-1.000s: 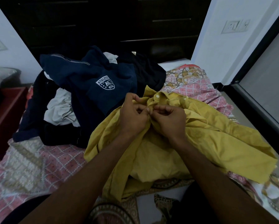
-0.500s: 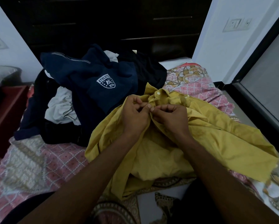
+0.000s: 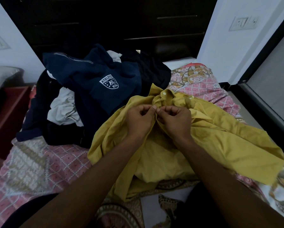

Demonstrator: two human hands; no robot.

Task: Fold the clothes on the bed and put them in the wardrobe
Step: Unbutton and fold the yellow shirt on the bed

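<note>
Pinching yellow shirt (image 3: 220, 142) placket (image 3: 158, 102): your left hand (image 3: 138, 122), right hand (image 3: 176, 123), tips touching | collar (image 3: 177, 98) just beyond fingers (image 3: 147, 107) | placket seems to run toward you

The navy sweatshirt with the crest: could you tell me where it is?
The navy sweatshirt lies atop the clothes pile, centre-left in the head view, behind the yellow shirt.

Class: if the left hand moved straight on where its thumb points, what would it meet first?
Likely the right hand, nearly touching the left hand across the yellow shirt fold both pinch.
</note>
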